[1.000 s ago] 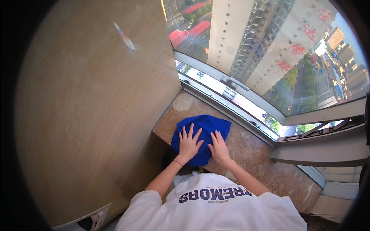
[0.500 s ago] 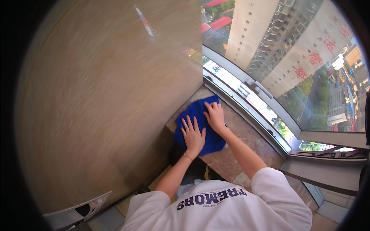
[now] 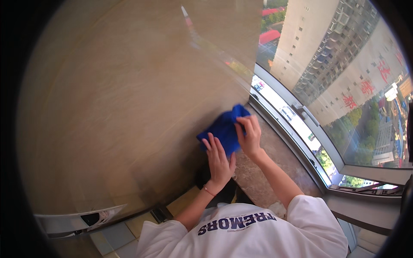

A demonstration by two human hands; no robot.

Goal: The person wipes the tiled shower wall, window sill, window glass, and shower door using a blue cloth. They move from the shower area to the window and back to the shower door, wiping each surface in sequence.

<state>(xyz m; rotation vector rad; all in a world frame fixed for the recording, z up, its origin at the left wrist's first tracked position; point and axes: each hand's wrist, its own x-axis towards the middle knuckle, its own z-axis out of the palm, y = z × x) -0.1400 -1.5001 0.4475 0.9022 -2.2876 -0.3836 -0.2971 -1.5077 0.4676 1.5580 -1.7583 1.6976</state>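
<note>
Right hand (image 3: 250,131) pinches the blue cloth (image 3: 223,128); left hand (image 3: 220,165) lies outstretched against it; I'd keep it taut beside the worktop's (image 3: 253,174) far corner

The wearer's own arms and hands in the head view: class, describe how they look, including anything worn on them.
Both forearms are bare below loose, short white sleeves. The left hand has a thin, reddish bracelet at its wrist; the right hand shows none. Neither wears a glove.
</note>
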